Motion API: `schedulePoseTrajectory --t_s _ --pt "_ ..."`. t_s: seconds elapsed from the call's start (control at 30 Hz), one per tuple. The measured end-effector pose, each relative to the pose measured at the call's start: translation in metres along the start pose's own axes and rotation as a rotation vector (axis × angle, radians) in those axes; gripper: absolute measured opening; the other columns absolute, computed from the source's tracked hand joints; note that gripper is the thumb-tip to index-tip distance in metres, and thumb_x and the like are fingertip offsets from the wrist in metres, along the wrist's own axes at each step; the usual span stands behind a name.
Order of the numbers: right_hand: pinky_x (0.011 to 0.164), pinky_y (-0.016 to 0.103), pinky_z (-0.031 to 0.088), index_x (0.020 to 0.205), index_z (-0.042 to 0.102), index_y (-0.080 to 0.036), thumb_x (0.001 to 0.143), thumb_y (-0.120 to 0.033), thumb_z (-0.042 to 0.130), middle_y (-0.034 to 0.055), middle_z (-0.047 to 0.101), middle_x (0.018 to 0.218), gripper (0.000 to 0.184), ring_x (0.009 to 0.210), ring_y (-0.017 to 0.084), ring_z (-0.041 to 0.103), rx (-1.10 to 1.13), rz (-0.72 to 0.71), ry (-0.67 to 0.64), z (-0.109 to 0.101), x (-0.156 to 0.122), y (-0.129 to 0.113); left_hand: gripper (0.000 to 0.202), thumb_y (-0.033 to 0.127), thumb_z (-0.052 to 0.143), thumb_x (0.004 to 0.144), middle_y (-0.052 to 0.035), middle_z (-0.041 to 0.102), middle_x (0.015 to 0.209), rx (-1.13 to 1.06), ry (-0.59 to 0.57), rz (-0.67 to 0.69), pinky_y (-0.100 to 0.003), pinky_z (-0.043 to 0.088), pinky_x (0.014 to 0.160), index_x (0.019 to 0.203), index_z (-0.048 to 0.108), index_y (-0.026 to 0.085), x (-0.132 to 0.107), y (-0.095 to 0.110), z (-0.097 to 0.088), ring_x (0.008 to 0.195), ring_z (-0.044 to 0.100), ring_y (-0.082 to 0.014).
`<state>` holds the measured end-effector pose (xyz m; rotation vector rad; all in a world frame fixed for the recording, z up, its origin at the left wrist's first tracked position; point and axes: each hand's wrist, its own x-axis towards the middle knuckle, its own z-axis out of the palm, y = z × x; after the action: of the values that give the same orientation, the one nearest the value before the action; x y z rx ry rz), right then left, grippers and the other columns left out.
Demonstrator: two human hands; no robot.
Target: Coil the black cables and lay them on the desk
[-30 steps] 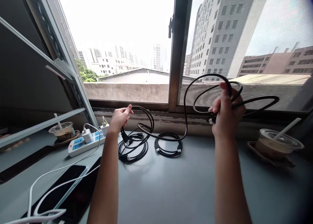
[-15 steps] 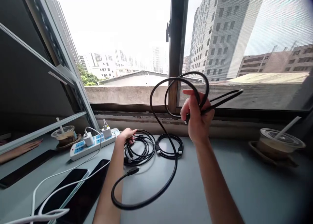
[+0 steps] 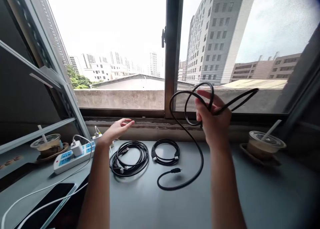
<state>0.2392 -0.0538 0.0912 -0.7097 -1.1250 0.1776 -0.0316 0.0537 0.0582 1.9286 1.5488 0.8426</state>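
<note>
Above the smooth grey bench (image 3: 160,209), the right hand (image 3: 215,119) grasps a loosely looped black cable (image 3: 202,159); the left hand (image 3: 117,130), released, hovers near a round black cable coil (image 3: 144,155).

Two bare hands (image 3: 115,131), bare wrists (image 3: 218,147), slender bare forearms (image 3: 223,182)

The right fingers (image 3: 203,113) covered part of the held black cable (image 3: 172,189), whose other end was out of sight. The left forearm (image 3: 96,185) hid one side of the dark slab (image 3: 71,210) and part of the power strip (image 3: 72,165). The bottom edge cut off the phone (image 3: 53,192) and the white cords (image 3: 53,201). Plugs (image 3: 122,170) in the larger coil (image 3: 145,155) were too small to identify.
</note>
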Motion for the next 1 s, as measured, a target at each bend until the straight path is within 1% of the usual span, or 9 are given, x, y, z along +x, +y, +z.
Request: schedulePoseTrajectory --t_s 0.1,0.2,0.3,0.43,0.57,0.67,0.73,0.9,1.0 --pt "0.038 0.019 0.028 0.091 0.059 -0.020 0.077 -0.030 0.061 -0.0092 0.042 0.044 0.017 0.037 0.006 0.040 0.020 0.073 0.035 0.010 -0.004 -0.001 0.064 0.066 0.046 0.072 -0.0055 0.061 0.114 -0.058 -0.288 0.229 -0.027 0.045 0.082 0.121 0.052 0.025 -0.043 0.063 0.008 0.105 0.056 -0.0228" --pt "0.037 0.018 0.029 0.086 0.052 -0.020 0.079 -0.031 0.059 -0.0106 0.039 0.042 0.015 0.036 0.006 0.039 0.113 0.077 0.067 0.015 -0.005 -0.002 0.078 0.063 0.059 0.063 -0.0082 0.047 0.133 0.158 -0.530 0.265 -0.033 0.042 0.089 0.130 0.044 0.026 -0.076 0.099 0.045 0.118 0.046 -0.0285" --pt "0.037 0.019 0.029 0.086 0.050 -0.022 0.083 -0.033 0.054 -0.0115 0.035 0.041 0.012 0.034 0.006 0.035 0.184 0.050 -0.033 0.012 -0.007 -0.009 0.091 0.049 0.071 0.058 -0.0131 0.039 0.139 0.372 -0.554 0.360 -0.039 0.033 0.098 0.136 0.035 0.019 -0.083 0.106 0.090 0.127 0.035 -0.0327" --pt "0.035 0.019 0.026 0.091 0.052 -0.024 0.086 -0.036 0.050 -0.0123 0.028 0.037 0.013 0.031 0.006 0.028 0.213 0.029 -0.163 0.001 -0.008 -0.024 0.043 0.025 0.063 0.067 -0.0065 0.065 0.097 0.532 -0.595 0.407 -0.034 0.040 0.083 0.109 0.059 0.023 -0.068 0.098 0.110 0.088 0.060 -0.0244" --pt "0.036 0.019 0.027 0.105 0.056 -0.022 0.088 -0.036 0.045 -0.0095 0.040 0.040 0.025 0.033 0.007 0.032 0.068 0.087 -0.335 -0.018 -0.006 -0.026 0.017 0.036 0.055 0.074 0.0016 0.058 0.063 0.440 -0.311 0.499 -0.025 0.036 0.056 0.083 0.066 0.027 -0.056 0.094 0.080 0.058 0.054 -0.0152" --pt "0.041 0.020 0.034 0.111 0.058 -0.018 0.087 -0.035 0.047 -0.0026 0.058 0.057 0.031 0.041 0.008 0.042 -0.243 0.121 -0.410 -0.034 -0.003 -0.019 0.026 0.043 0.049 0.079 0.0029 0.052 0.056 0.286 0.155 0.543 -0.023 0.035 0.055 0.091 0.064 0.026 -0.056 0.095 0.052 0.052 0.046 -0.0121" --pt "0.048 0.021 0.039 0.103 0.064 -0.017 0.084 -0.035 0.052 0.0013 0.063 0.067 0.028 0.050 0.010 0.051 -0.412 0.078 -0.387 -0.042 -0.002 -0.016 0.037 0.050 0.052 0.077 0.0033 0.049 0.055 0.211 0.328 0.518 -0.023 0.037 0.058 0.102 0.060 0.025 -0.060 0.095 0.038 0.052 0.045 -0.0122" --pt "0.043 0.021 0.036 0.072 0.068 -0.016 0.084 -0.048 0.050 -0.0028 0.052 0.047 0.039 0.039 0.007 0.044 -0.448 0.165 -0.554 -0.042 -0.006 -0.023 0.066 0.056 0.066 0.064 0.0015 0.053 0.067 0.164 0.301 0.593 -0.028 0.043 0.070 0.121 0.050 0.027 -0.065 0.093 0.027 0.065 0.050 -0.0156" --pt "0.038 0.019 0.032 0.086 0.070 -0.016 0.089 -0.054 0.036 -0.0019 0.056 0.052 0.052 0.032 0.004 0.037 -0.254 0.200 -0.732 -0.029 -0.009 -0.029 0.057 0.050 0.069 0.064 -0.0029 0.054 0.086 0.212 0.271 0.814 -0.032 0.042 0.079 0.116 0.056 0.028 -0.067 0.094 0.032 0.082 0.051 -0.0189"
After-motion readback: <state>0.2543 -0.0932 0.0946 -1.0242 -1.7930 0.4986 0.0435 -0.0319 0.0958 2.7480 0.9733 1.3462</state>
